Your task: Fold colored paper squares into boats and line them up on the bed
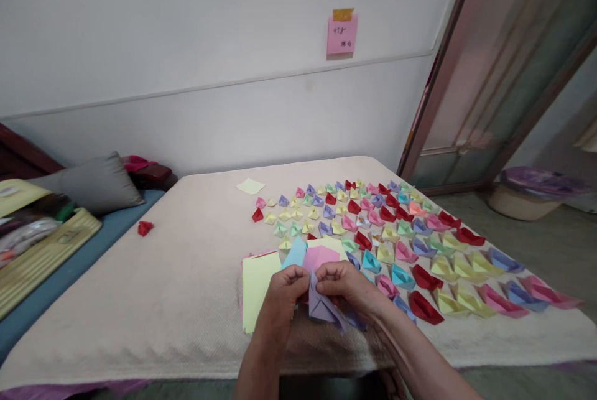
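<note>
On my remote feed I've got left hand and right hand both pinching folded lavender paper near its top, fingertips nearly together, just right of the paper stack, paper boats farther right of that stack, red folded piece well left of it.

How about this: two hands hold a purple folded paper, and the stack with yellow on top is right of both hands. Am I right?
Not quite: the head view shows the stack to the left, by the left hand, not right of both hands. The left hand and right hand do hold the purple folded paper, and the stack's top is yellow.
</note>
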{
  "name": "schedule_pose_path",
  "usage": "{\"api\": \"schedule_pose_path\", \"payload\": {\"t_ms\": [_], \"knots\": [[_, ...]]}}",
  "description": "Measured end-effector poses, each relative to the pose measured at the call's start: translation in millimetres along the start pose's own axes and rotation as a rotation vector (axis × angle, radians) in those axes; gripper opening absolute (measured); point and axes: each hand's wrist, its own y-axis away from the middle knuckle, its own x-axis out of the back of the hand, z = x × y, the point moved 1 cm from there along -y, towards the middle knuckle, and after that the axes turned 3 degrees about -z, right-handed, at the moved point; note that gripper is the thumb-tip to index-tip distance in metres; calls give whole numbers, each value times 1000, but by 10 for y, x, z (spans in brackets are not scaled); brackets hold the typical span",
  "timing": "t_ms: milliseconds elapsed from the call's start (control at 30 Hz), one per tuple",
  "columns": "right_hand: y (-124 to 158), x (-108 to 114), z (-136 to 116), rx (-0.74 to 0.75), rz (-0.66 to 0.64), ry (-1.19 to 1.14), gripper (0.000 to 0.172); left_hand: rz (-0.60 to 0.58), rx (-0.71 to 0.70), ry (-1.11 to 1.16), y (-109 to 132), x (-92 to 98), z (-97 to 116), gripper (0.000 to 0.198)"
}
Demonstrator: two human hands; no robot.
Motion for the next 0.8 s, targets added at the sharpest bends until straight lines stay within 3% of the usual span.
{"api": "schedule_pose_path", "payload": {"t_ms": [200,467,800], "knots": [[-18,20,27,-31,31,30,10,52,-38,-117,-48,23,-11,8],[-14,4,-8,-54,28,52,10,-5,-7,-113,-55,25,-28,3],[-39,-2,-1,-62,91,49,6,109,-80,-234,-20,-12,-11,33]]}}
